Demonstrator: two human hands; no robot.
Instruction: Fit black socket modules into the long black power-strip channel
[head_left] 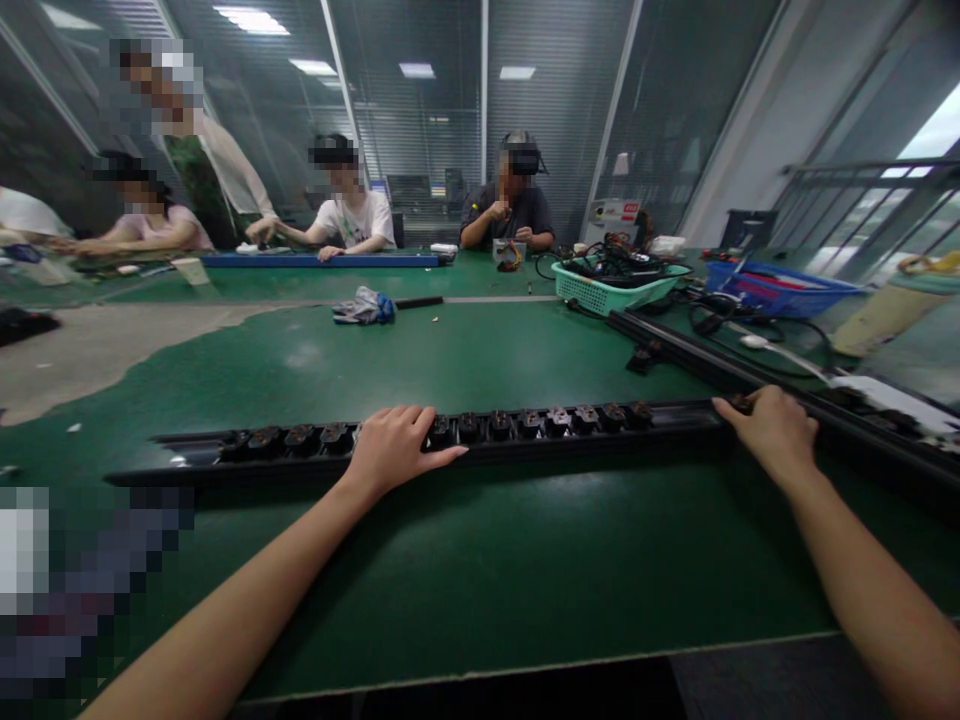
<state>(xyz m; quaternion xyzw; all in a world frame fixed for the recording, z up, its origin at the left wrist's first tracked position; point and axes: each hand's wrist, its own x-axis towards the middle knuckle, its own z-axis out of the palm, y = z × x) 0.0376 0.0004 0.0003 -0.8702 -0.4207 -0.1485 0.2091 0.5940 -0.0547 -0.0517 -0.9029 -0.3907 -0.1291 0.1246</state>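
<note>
A long black channel rail (652,438) lies across the table in front of me. Seated along its groove is a row of several small dark socket-like blocks (500,425) with brownish tops. My left hand (394,445) lies over the middle of the rail, fingers over the far side and thumb along the near side, covering part of the row. At the rail's right end, my right hand (780,435) pinches a small dark block (741,402), which is mostly hidden by the fingers. A bare stretch of groove separates it from the row.
Another black rail (697,352) runs diagonally at right, by a green basket (622,292) of cables and a blue basket (787,290). Grey-blue gloves (365,306) lie beyond my rail. Several people sit or stand across the green table (525,560), near a long blue bar (322,261).
</note>
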